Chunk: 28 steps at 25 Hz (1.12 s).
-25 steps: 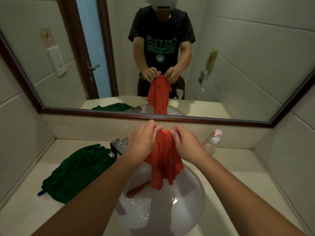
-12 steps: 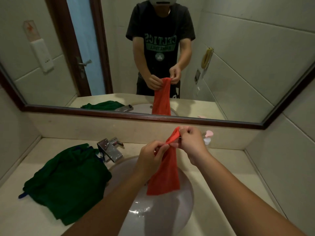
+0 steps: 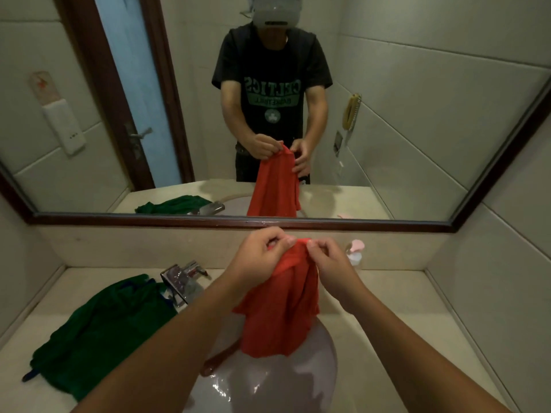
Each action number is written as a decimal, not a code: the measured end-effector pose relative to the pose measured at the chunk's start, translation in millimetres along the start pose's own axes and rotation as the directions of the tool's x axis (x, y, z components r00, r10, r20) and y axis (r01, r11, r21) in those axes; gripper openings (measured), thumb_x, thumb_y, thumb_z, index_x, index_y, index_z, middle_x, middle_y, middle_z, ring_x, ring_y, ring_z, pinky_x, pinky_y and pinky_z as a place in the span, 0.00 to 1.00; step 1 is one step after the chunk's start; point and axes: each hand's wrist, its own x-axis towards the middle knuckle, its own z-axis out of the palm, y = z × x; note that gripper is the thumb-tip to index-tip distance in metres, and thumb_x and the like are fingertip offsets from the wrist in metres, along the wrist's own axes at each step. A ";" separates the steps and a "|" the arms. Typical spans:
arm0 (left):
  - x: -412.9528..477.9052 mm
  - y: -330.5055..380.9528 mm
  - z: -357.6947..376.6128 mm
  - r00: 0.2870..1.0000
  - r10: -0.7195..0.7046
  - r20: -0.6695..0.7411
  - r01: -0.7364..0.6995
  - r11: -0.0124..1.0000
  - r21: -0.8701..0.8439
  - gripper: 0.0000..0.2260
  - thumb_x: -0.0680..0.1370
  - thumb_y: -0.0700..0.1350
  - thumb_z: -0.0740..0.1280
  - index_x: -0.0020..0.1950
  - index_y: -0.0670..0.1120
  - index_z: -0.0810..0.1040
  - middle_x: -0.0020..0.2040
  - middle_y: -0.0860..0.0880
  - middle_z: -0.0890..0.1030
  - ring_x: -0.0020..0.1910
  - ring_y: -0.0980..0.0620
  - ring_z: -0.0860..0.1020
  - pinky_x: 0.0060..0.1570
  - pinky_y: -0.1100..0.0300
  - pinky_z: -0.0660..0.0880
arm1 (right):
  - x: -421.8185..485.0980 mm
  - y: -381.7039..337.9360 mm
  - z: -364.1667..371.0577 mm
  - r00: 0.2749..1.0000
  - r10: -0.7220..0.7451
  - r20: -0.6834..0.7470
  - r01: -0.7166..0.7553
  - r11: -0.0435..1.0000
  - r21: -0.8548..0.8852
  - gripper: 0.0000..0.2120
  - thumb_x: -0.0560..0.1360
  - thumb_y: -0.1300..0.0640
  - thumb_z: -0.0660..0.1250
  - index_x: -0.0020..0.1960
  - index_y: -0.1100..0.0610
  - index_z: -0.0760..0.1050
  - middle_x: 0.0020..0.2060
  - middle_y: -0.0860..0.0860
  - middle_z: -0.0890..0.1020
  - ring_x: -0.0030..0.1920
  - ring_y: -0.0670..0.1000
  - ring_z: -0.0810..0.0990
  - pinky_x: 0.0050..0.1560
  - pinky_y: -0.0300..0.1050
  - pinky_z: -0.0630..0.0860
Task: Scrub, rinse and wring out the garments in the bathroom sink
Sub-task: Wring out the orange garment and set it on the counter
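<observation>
head view: left grip (image 3: 257, 259) and right grip (image 3: 331, 265) are pinching the red garment (image 3: 278, 320) above the sink (image 3: 268, 389) — wringing looks unfinished; green garment (image 3: 101, 323) is waiting at 9 o'clock.

Below-left of our grip on the red garment (image 3: 280, 308) the faucet (image 3: 182, 277) blocks us; the soap bottle (image 3: 355, 252) crowds its right, the backsplash (image 3: 149, 245) stands behind; the sink (image 3: 283, 383) beneath and the counter (image 3: 402, 308) farther right lie open.

Your left hand (image 3: 256, 260) and right hand (image 3: 331, 268) pinch the top edge of the red garment (image 3: 280, 308), which hangs above the sink (image 3: 322, 362). A green garment (image 3: 101, 332) lies on the surface (image 3: 402, 323) beside the faucet (image 3: 182, 277).
</observation>
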 end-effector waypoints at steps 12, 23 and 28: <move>9.9 -8.8 -30.6 0.945 -0.323 0.043 0.313 0.864 -0.393 0.08 0.79 0.40 0.70 0.58 0.40 0.81 0.46 0.48 0.84 0.43 0.56 0.81 0.43 0.66 0.77 | 21.4 -19.0 26.1 0.961 -0.173 0.218 0.094 0.939 0.331 0.08 0.79 0.69 0.67 0.57 0.69 0.80 0.48 0.60 0.87 0.47 0.51 0.85 0.49 0.40 0.82; 27.4 7.7 -18.2 0.994 -0.093 -0.064 0.078 0.975 -0.210 0.11 0.83 0.45 0.66 0.45 0.40 0.80 0.36 0.46 0.79 0.36 0.53 0.76 0.38 0.56 0.73 | 23.1 -17.6 9.7 0.922 -0.071 0.380 -0.092 0.914 0.394 0.18 0.74 0.62 0.72 0.62 0.67 0.79 0.52 0.65 0.85 0.50 0.58 0.84 0.55 0.50 0.80; 42.5 33.6 -28.8 0.999 0.008 -0.036 -0.013 0.986 -0.168 0.08 0.82 0.44 0.68 0.42 0.49 0.81 0.36 0.57 0.82 0.36 0.62 0.78 0.39 0.67 0.73 | 18.9 -45.0 9.7 0.979 -0.159 0.128 0.115 0.948 0.297 0.07 0.80 0.58 0.70 0.54 0.61 0.84 0.50 0.64 0.86 0.49 0.57 0.83 0.54 0.52 0.79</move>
